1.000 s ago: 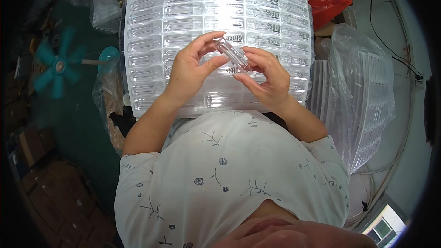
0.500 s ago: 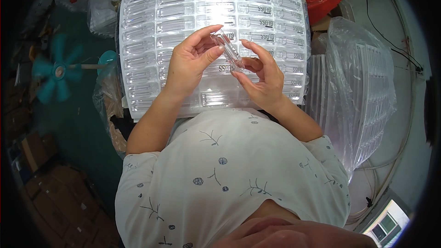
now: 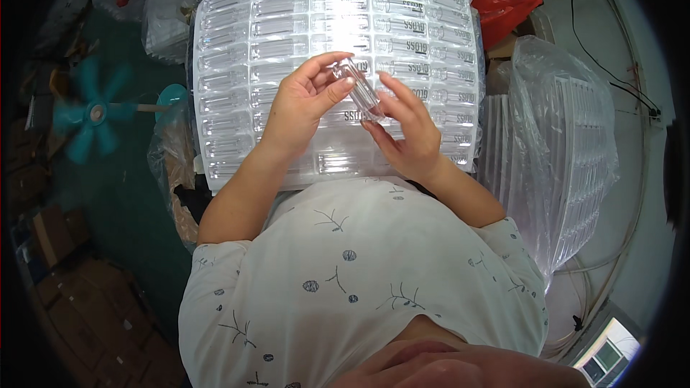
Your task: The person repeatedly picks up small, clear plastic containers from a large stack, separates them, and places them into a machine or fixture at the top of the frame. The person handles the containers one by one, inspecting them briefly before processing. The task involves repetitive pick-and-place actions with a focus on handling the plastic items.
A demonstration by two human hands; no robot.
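Clear tube (image 3: 361, 91) — aslant over the compartmented tray (image 3: 334, 141), upper centre of frame.
Head view: left hand (image 3: 300, 106) pinches its upper end; right hand (image 3: 412, 133) curls by the lower end, whether clamped I cannot tell — seemingly two-handed handling, the next move calling for a steady left pinch.

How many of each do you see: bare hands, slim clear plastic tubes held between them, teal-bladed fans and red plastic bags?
Bare hands: 2, the left hand and right hand
Slim clear plastic tube between them: 1
Teal-bladed fan: 1
Red plastic bag: 1
Total: 5
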